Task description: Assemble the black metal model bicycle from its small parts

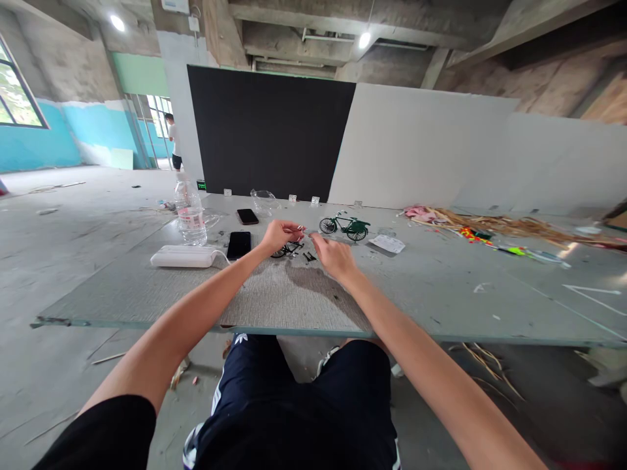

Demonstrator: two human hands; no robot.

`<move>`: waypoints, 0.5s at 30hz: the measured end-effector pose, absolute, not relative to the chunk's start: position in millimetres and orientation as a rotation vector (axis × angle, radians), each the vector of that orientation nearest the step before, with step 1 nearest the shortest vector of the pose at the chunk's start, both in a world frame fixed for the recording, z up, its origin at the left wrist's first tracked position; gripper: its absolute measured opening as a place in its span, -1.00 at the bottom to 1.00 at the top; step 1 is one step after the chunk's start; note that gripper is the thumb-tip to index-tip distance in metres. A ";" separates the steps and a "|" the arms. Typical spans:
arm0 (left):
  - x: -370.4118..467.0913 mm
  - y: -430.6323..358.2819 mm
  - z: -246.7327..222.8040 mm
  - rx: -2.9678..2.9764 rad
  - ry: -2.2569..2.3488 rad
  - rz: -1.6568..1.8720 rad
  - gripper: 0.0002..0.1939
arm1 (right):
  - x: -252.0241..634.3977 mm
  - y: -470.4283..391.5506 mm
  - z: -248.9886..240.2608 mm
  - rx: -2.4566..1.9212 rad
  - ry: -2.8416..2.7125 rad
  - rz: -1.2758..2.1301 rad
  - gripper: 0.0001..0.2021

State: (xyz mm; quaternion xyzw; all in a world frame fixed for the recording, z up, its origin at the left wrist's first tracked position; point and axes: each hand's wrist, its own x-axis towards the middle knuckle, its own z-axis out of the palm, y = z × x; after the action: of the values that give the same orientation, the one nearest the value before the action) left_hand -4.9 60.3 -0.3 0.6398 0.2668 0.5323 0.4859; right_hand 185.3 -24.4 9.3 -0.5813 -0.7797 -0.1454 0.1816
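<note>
Above the middle of the grey table, my left hand is closed in a pinch on a small silvery part. My right hand is pinched close beside it, its fingertips near the same part; what they grip is too small to make out. Just under my left hand lies a dark, partly built model bicycle, partly hidden by the fingers. Small black pieces rest on the table between the hands. Behind my right hand stands a green model bicycle with two black wheels.
Left on the table are a white power bank-like device, a plastic bottle and two phones. A paper slip lies right of the green bicycle. Fibre strands spread at the right. A person stands far back left.
</note>
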 end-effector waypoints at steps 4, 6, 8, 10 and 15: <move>-6.2 59.4 1.7 1.613 0.650 1.264 -0.62 | 181.4 -25.1 12.5 -1.619 -2.195 -0.287 -0.59; -7.8 58.0 3.2 1.657 0.677 1.234 -0.69 | 183.6 -20.6 12.2 -1.458 -2.135 -0.011 -0.62; -9.3 56.1 5.2 1.703 0.704 1.212 -0.75 | 189.2 -15.0 11.6 -1.281 -2.007 0.426 -0.62; -9.9 53.9 6.9 1.754 0.707 1.208 -0.80 | 196.2 -10.0 10.6 -1.146 -1.812 0.937 -0.61; -6.3 52.1 4.3 1.819 0.727 1.196 -0.82 | 200.2 -5.4 5.6 -1.082 -1.588 1.417 -0.64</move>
State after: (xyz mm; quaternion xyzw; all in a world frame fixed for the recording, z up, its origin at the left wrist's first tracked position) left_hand -6.3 52.1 4.3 0.7226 0.2886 0.4753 0.4106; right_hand 200.2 -5.4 5.6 -0.4215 -0.6185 0.5518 0.3680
